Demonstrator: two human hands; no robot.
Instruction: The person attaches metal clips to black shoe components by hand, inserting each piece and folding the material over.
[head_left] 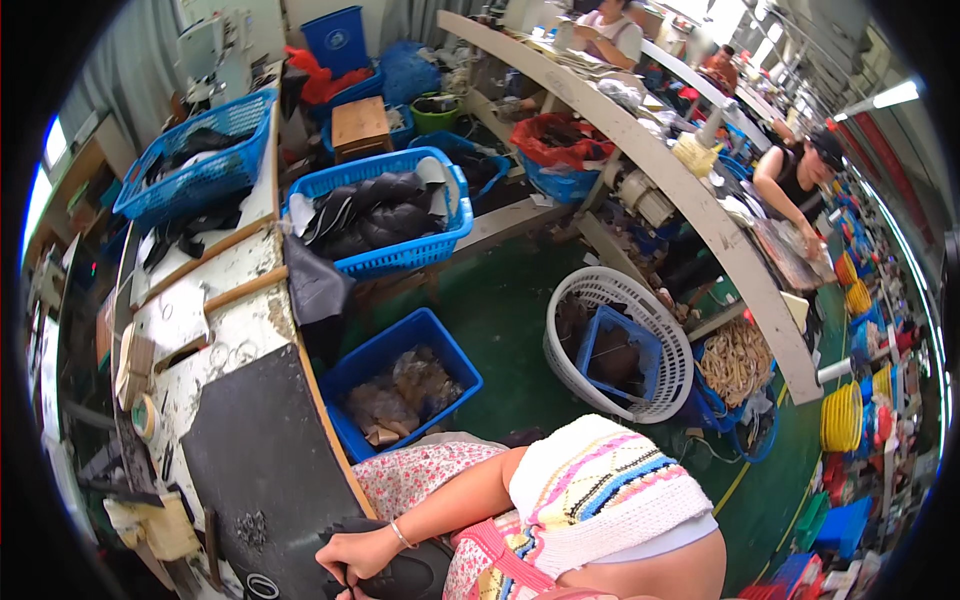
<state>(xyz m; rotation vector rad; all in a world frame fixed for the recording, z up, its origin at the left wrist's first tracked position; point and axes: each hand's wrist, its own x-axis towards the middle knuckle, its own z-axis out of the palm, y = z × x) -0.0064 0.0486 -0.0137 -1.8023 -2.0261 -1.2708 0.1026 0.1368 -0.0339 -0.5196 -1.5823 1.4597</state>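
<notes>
My right hand [364,552], with a bracelet at the wrist, is closed at the table's near right edge. A thin dark thing shows below its curled fingers, too small to make out. Beneath and beside the hand lies a smooth black piece of material [412,572], partly over the table edge and against my patterned apron. Of my left hand only a bit of fingers [352,594] shows at the lower edge, close under the right; the rest is cut off. A black mat [260,430] covers this end of the table, with small black scraps [252,531] and a ring-shaped object [262,586] on it.
Right of the table stands a blue bin [462,378] with crumpled clear bags. Beyond are a blue basket [455,215] of black pieces and a white round basket [655,405]. Another basket [265,115] sits on the table's far end. Co-workers [795,180] are at a long bench.
</notes>
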